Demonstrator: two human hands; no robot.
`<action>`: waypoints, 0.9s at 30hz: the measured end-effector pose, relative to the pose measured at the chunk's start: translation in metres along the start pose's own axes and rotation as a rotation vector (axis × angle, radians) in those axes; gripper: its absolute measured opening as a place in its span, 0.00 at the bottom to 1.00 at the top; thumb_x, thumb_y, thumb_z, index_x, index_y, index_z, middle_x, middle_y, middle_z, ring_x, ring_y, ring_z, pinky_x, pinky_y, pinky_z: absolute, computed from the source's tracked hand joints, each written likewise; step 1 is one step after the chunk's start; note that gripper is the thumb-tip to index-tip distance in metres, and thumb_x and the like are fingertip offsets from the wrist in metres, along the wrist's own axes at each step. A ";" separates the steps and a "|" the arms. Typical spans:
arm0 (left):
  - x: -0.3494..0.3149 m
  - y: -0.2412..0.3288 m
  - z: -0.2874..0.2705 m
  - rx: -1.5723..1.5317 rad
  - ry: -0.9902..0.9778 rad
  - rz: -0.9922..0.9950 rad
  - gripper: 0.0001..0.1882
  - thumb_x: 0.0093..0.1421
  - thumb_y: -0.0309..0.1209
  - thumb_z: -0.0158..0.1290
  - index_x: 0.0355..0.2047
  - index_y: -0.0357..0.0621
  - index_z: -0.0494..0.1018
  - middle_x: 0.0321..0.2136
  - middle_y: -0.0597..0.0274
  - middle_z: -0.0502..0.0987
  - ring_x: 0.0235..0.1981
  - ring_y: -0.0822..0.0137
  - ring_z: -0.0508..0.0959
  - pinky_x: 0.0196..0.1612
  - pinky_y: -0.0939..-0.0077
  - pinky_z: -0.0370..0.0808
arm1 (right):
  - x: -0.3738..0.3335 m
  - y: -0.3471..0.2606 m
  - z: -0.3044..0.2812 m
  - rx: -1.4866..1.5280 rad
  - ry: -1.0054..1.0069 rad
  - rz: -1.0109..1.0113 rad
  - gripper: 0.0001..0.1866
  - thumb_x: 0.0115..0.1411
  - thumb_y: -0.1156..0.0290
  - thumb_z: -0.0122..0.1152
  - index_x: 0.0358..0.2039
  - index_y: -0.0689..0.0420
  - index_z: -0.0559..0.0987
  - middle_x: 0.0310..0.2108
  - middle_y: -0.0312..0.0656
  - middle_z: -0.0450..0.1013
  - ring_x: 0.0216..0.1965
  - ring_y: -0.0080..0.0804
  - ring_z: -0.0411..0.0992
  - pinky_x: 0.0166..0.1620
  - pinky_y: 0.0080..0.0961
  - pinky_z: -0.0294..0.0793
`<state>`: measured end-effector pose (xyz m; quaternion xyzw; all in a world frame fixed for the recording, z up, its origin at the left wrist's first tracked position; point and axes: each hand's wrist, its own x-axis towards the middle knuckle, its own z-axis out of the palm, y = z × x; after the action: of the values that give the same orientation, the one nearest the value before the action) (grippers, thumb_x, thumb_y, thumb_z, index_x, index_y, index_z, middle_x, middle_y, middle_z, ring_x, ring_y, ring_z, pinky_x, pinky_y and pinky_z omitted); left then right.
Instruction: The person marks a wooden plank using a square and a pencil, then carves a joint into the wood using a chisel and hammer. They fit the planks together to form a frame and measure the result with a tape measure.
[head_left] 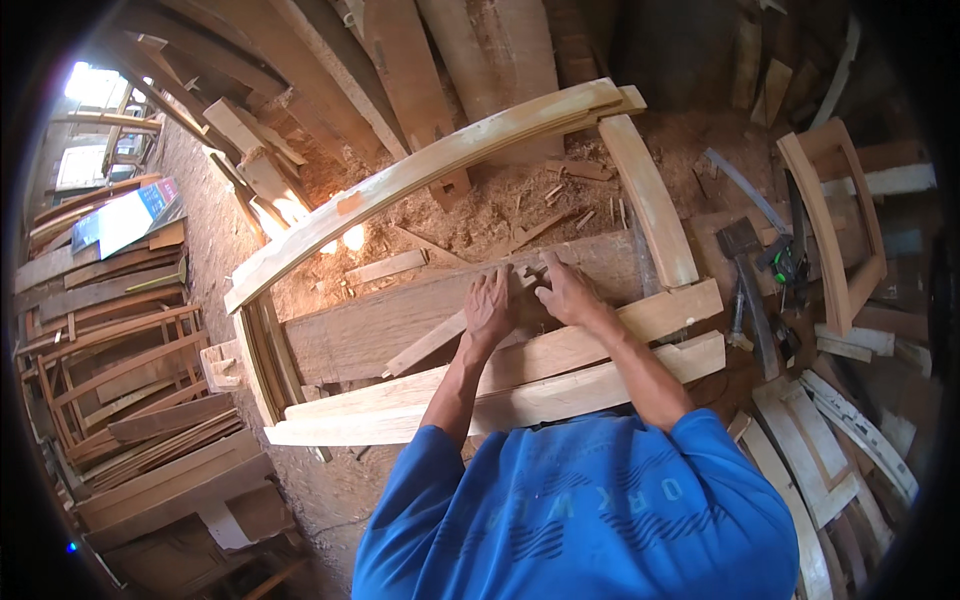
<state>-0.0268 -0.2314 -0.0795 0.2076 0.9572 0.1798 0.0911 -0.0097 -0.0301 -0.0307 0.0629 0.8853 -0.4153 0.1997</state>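
A short pale wooden strip lies slantwise across a wide brown plank in front of me. My left hand rests over the strip, fingers closed down on it and pointing away from me. Just to its right, my right hand is bent with thumb and forefinger drawn together by the strip's far end. A small dark piece shows between the two hands; what the right fingers pinch is hidden. Under my forearms run two pale boards, the nearer one with a rough edge.
A curved pale beam arches beyond the plank, with a board at its right end. Shavings and offcuts litter the far side. At right lie a hammer, a green-and-black tool and a curved wooden frame. Stacked frames fill the left.
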 end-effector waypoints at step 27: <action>0.028 0.080 -0.153 -0.363 0.223 -0.093 0.33 0.59 0.35 0.61 0.65 0.50 0.66 0.28 0.49 0.83 0.30 0.45 0.84 0.34 0.53 0.79 | -0.027 -0.061 -0.001 0.263 -0.020 -0.361 0.55 0.57 0.50 0.72 0.74 0.61 0.50 0.69 0.62 0.56 0.71 0.56 0.56 0.73 0.41 0.54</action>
<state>-0.0608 -0.1981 0.0892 0.1222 0.9220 0.3664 0.0288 -0.0025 -0.0672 0.0236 -0.0752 0.8185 -0.5565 0.1212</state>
